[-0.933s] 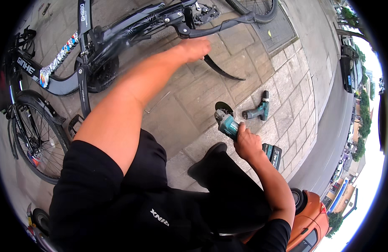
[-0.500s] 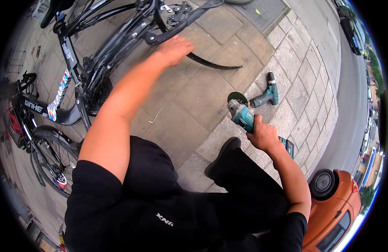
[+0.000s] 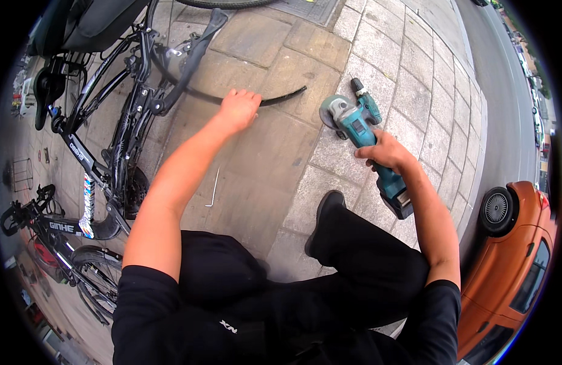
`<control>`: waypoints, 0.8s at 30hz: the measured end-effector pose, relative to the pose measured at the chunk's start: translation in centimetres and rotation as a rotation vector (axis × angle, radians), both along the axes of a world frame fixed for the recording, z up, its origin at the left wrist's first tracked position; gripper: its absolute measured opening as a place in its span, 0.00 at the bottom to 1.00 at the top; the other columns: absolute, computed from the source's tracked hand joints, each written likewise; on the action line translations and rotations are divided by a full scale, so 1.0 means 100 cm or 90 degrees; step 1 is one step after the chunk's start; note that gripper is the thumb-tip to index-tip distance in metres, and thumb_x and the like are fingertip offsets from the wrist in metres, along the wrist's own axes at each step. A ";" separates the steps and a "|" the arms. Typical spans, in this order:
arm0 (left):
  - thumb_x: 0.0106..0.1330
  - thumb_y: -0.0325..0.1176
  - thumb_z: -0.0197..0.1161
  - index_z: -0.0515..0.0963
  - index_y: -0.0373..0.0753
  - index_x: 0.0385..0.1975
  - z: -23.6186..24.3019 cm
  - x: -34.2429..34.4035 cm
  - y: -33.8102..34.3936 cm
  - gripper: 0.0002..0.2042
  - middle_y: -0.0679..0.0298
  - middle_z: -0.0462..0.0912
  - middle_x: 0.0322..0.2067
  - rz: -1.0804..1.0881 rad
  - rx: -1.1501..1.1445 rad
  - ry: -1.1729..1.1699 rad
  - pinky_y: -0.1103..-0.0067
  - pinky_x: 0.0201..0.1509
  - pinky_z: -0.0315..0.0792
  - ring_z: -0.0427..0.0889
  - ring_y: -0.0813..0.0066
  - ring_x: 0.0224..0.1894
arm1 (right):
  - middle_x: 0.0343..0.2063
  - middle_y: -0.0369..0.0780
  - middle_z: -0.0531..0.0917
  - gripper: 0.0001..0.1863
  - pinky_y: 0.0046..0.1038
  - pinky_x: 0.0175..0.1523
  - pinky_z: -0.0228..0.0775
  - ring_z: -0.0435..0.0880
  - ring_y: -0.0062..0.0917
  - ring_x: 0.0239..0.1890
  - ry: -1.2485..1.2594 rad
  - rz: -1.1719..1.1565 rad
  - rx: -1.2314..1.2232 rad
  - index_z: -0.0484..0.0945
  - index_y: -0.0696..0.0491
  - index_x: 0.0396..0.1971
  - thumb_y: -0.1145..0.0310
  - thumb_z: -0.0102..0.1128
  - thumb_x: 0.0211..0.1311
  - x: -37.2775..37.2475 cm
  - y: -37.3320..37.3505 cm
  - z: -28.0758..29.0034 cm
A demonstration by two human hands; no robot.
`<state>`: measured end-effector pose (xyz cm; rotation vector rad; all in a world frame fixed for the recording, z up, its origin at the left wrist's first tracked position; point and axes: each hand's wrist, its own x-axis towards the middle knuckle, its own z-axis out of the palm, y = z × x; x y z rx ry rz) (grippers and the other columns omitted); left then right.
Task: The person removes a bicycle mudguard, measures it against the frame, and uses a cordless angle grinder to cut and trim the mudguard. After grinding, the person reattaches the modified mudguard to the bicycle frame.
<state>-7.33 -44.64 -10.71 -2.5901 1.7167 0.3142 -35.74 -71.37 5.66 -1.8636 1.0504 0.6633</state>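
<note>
Paving opens between bicycle and shoe, a gap separating black mudguard from cordless angle grinder, gripped in right hand; left hand, apparently closed around the mudguard, sits farther from the bicycle than 0.5 seconds ago.

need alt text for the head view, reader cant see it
A person's right hand holds a teal grinder over paving near a drill, while the left hand is at a curved black strip beside a bike. An orange car stands at lower right.
</note>
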 end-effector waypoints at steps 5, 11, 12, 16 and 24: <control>0.64 0.43 0.74 0.74 0.37 0.52 -0.002 -0.024 -0.040 0.24 0.54 0.85 0.52 0.070 0.061 0.042 0.61 0.60 0.77 0.81 0.55 0.60 | 0.33 0.42 0.81 0.25 0.32 0.28 0.77 0.81 0.25 0.26 -0.086 -0.165 0.014 0.75 0.61 0.50 0.67 0.76 0.57 -0.017 -0.027 -0.007; 0.64 0.43 0.74 0.72 0.38 0.48 -0.007 -0.013 -0.041 0.22 0.53 0.88 0.43 0.081 0.034 0.027 0.58 0.52 0.80 0.86 0.52 0.52 | 0.33 0.42 0.82 0.25 0.34 0.30 0.80 0.82 0.26 0.27 -0.141 -0.277 0.062 0.74 0.60 0.47 0.62 0.78 0.60 -0.037 -0.042 -0.012; 0.64 0.43 0.74 0.71 0.38 0.47 -0.003 -0.010 -0.044 0.22 0.53 0.88 0.41 0.081 0.031 0.039 0.57 0.51 0.80 0.87 0.50 0.49 | 0.33 0.41 0.82 0.25 0.34 0.30 0.80 0.82 0.26 0.27 -0.144 -0.300 0.059 0.74 0.60 0.47 0.62 0.78 0.60 -0.047 -0.048 -0.017; 0.64 0.43 0.73 0.72 0.39 0.47 0.030 -0.012 -0.055 0.21 0.50 0.88 0.37 0.024 -0.015 0.099 0.54 0.47 0.78 0.86 0.44 0.46 | 0.31 0.39 0.81 0.23 0.32 0.28 0.80 0.81 0.24 0.25 -0.131 -0.357 0.054 0.75 0.59 0.45 0.63 0.78 0.61 -0.085 -0.064 -0.019; 0.65 0.44 0.72 0.77 0.41 0.50 0.079 -0.014 -0.046 0.20 0.49 0.88 0.38 0.033 0.000 0.154 0.52 0.50 0.75 0.86 0.43 0.48 | 0.28 0.39 0.81 0.18 0.31 0.25 0.79 0.82 0.23 0.24 -0.141 -0.405 0.109 0.77 0.59 0.43 0.68 0.76 0.61 -0.108 -0.046 -0.005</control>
